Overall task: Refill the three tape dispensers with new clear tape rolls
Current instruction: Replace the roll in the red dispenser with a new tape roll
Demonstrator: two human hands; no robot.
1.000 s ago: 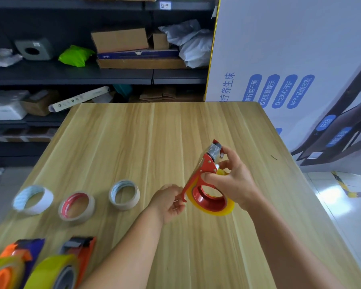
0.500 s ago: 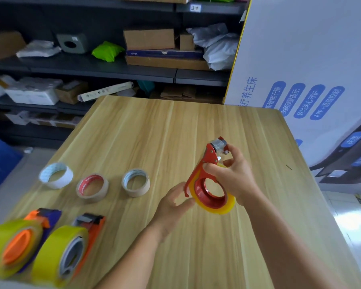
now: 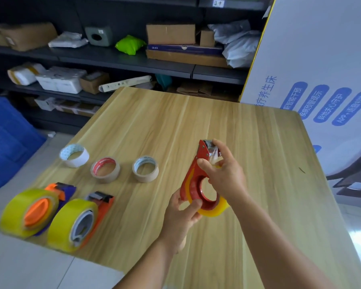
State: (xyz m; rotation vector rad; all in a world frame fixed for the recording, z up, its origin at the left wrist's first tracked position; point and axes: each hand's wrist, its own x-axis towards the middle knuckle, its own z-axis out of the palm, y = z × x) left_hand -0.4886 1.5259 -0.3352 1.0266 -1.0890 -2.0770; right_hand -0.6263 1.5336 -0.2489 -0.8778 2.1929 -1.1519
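Observation:
Above the wooden table (image 3: 248,142) I hold a red tape dispenser (image 3: 193,178) with a yellowish clear tape roll (image 3: 214,210) mounted on it. My right hand (image 3: 225,176) grips its upper part near the metal cutter. My left hand (image 3: 181,213) pinches the roll's lower edge. Two more dispensers lie at the near left, each loaded with a yellowish roll: an orange and purple one (image 3: 31,211) and an orange one with a grey hub (image 3: 79,222). Three spent cardboard cores stand behind them: a white core (image 3: 74,155), a red-lined core (image 3: 105,170) and a blue-lined core (image 3: 145,168).
Dark shelves (image 3: 123,59) with boxes and bags run along the back. A big white printed carton (image 3: 321,80) stands against the table's right side. A blue crate (image 3: 6,140) sits on the floor at the left. The table's near left corner lies beside the loaded dispensers.
My left hand has come up from below and taken hold of the roll's lower edge. The camera has swung left, so the two lying dispensers show more fully.

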